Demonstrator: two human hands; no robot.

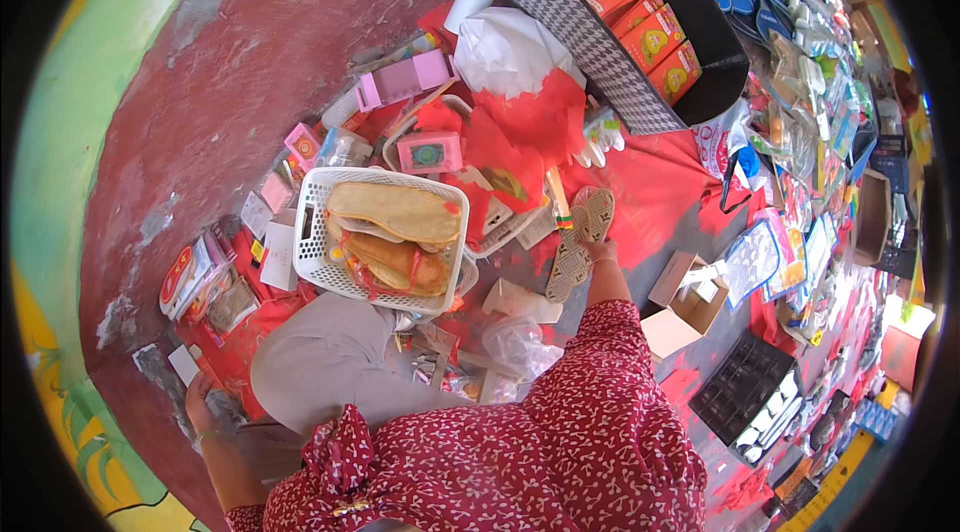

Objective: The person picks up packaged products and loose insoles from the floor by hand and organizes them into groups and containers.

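My right hand (600, 251) reaches forward and is closed on a pair of beige patterned slippers (569, 269), soles facing up, over the grey and red floor. The fingers are partly hidden by the slippers. Low on the left, my left hand (201, 408) hangs beside a small white box (185, 365), its fingers loosely apart and nothing seen in them. Between my arms and ahead stands a white plastic basket (313, 194). Yellow-tan slippers (395, 212) lie in it, with some orange and red strips beneath.
A houndstooth fabric bin (600, 52) with red boxes stands at the far right of the wall. An open cardboard box (690, 302) and a black crate (735, 387) sit to my right. Pink boxes (430, 153), torn red sheeting (660, 182) and packaged goods are scattered about.
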